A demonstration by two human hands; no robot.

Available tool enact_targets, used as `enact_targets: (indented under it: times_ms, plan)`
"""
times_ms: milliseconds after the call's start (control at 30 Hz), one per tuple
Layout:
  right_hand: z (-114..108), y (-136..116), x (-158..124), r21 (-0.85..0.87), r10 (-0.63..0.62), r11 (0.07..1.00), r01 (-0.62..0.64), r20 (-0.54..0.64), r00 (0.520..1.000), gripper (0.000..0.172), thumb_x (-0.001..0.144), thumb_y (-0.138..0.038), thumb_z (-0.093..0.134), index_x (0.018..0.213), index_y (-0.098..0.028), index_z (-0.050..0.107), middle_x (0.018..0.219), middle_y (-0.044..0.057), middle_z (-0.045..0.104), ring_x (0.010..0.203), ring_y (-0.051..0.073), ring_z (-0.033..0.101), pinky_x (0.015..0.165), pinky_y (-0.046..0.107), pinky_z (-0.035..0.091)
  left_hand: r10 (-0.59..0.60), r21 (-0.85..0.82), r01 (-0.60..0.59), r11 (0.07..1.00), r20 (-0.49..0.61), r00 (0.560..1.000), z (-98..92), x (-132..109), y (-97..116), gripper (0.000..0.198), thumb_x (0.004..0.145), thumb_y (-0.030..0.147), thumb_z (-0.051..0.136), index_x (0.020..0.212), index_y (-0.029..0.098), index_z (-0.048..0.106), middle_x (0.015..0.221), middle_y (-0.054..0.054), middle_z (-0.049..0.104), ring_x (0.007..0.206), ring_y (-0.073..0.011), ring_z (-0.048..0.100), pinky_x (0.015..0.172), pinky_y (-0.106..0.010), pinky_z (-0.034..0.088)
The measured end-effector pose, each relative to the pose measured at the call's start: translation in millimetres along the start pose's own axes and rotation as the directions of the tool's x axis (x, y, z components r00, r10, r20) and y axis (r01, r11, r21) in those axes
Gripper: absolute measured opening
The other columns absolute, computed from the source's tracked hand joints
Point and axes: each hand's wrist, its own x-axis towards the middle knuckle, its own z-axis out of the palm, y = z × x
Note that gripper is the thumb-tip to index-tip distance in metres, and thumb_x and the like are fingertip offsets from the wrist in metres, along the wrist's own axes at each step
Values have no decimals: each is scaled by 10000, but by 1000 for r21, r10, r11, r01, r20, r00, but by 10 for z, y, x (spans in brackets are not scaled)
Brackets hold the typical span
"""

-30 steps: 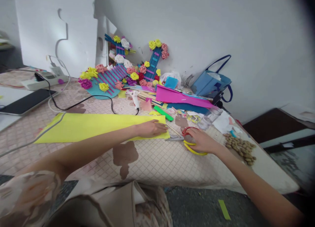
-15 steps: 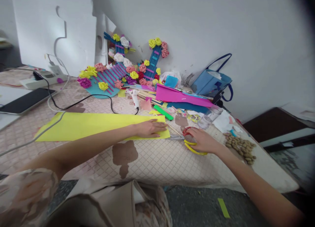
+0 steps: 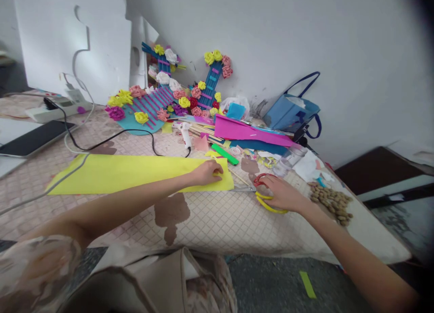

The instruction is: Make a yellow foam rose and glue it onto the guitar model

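A long yellow sheet lies flat on the patterned tablecloth. My left hand rests on its right part, fingers curled; whether they pinch the sheet is too small to tell. My right hand is closed on the scissors, which have one red and one yellow handle loop. Their blades point left and touch the table beside the sheet's right edge. A thin stick lies just above the blades.
Behind the sheet are a white glue gun, a green stick-like piece, magenta sheets and flower-covered boards. Peanuts lie at the right. A grey cable crosses the sheet's left end. A blue bag stands behind.
My left hand has gone from lying flat with fingers stretched out to curled, and has shifted slightly left. My right hand and the scissors have moved slightly right.
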Motion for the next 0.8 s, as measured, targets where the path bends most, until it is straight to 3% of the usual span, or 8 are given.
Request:
enact_targets:
  times_ms: [67, 167, 400, 800]
  plan:
    - [-1, -6, -1, -10, 6, 1000, -6, 8, 1000, 381, 739, -371, 618, 1078, -219, 532, 1146, 96, 600, 1074, 285, 551, 894, 418, 436, -15, -3, 15, 1000, -10, 1000, 1, 0, 7, 306, 698, 252, 681, 978, 135, 635, 994, -81, 639, 921, -197, 595, 790, -271, 469]
    - [-2, -13, -1, -21, 5, 1000, -4, 14, 1000, 399, 727, -355, 630, 1086, -216, 527, 1152, 97, 595, 1077, 282, 547, 898, 418, 433, -54, -9, 54, 999, -2, 999, -10, -9, 45, 394, 668, 286, 710, 1016, 126, 617, 992, -87, 640, 875, -204, 597, 736, -276, 465]
    - [-31, 2, -22, -50, 3, 999, -2, 18, 1000, 416, 703, -352, 652, 1076, -211, 534, 1156, 99, 597, 1082, 291, 542, 895, 420, 426, -53, -47, 56, 997, 67, 996, -110, -10, 127, 177, 712, 306, 643, 757, 136, 623, 713, 7, 611, 663, -130, 529, 588, -222, 364]
    - [36, -16, 37, -25, -13, 1000, 15, 63, 998, 451, 689, -326, 648, 1104, -206, 520, 1173, 102, 588, 1106, 286, 531, 933, 428, 406, -34, -49, 42, 998, 140, 990, -141, 6, 146, 201, 717, 332, 639, 738, 134, 609, 670, 25, 565, 629, -110, 486, 562, -213, 323]
